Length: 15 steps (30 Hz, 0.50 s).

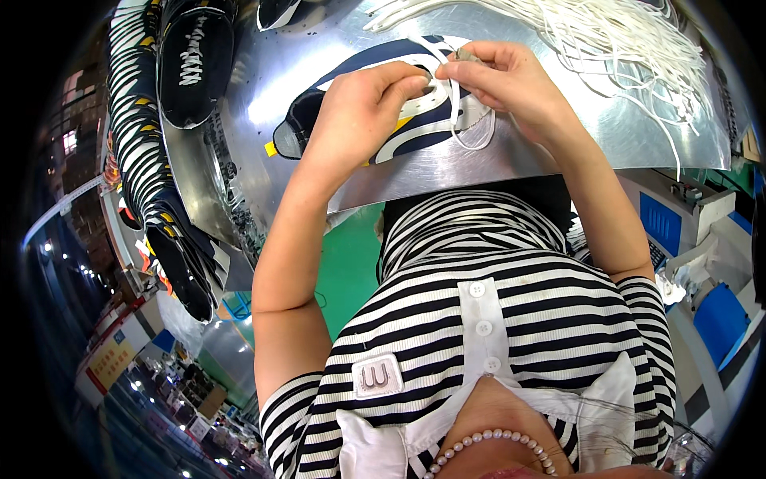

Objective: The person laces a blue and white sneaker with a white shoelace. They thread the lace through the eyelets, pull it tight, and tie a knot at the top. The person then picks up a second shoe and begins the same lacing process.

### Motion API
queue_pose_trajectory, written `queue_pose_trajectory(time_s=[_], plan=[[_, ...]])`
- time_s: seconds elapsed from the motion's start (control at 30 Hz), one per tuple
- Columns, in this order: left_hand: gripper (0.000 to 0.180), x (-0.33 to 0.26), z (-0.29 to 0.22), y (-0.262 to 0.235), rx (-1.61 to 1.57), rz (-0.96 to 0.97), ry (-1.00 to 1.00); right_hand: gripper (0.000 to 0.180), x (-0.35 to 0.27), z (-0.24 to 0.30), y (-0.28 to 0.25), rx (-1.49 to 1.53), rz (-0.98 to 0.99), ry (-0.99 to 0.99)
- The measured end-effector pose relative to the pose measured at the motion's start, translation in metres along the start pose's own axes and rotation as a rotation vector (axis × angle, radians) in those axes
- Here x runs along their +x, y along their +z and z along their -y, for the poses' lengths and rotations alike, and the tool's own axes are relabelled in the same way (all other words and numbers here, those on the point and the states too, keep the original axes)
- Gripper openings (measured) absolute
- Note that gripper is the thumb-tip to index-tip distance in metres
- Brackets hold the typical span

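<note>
A navy and white shoe upper (407,145) with yellow accents lies on its side on the metal table, its dark heel opening toward the left. My left hand (363,108) rests over it, thumb and forefinger pinched at the white eyelet edge. Close beside those fingertips, my right hand (511,84) is closed in a pinch on a white shoelace (456,104). The lace loops down across the upper and past its near edge. Something greyish shows at the right fingertips; I cannot tell what it is. The exact eyelet is hidden by my fingers.
A heap of loose white shoelaces (590,40) covers the far right of the metal table (279,207). At the left, a black laced shoe upper (195,68) lies by a long row of stacked uppers (137,136). A blue and grey machine (674,211) stands at the right.
</note>
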<state>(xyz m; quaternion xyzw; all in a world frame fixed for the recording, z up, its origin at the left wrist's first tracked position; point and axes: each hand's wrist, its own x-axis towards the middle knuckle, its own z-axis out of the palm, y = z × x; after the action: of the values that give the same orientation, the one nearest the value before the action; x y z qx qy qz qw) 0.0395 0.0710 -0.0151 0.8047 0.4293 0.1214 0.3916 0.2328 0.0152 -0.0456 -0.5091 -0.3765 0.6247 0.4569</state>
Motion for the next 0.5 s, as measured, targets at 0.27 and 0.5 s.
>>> queue_pose_trajectory(time_s=[0.27, 0.5], plan=[[0.025, 0.000, -0.006, -0.004, 0.079, 0.054, -0.085, 0.020, 0.008, -0.016, 0.012, 0.065, -0.055, -0.097], [0.027, 0.004, -0.001, 0.011, 0.307, -0.054, -0.068, 0.025, 0.006, -0.019, 0.018, -0.037, -0.154, -0.154]])
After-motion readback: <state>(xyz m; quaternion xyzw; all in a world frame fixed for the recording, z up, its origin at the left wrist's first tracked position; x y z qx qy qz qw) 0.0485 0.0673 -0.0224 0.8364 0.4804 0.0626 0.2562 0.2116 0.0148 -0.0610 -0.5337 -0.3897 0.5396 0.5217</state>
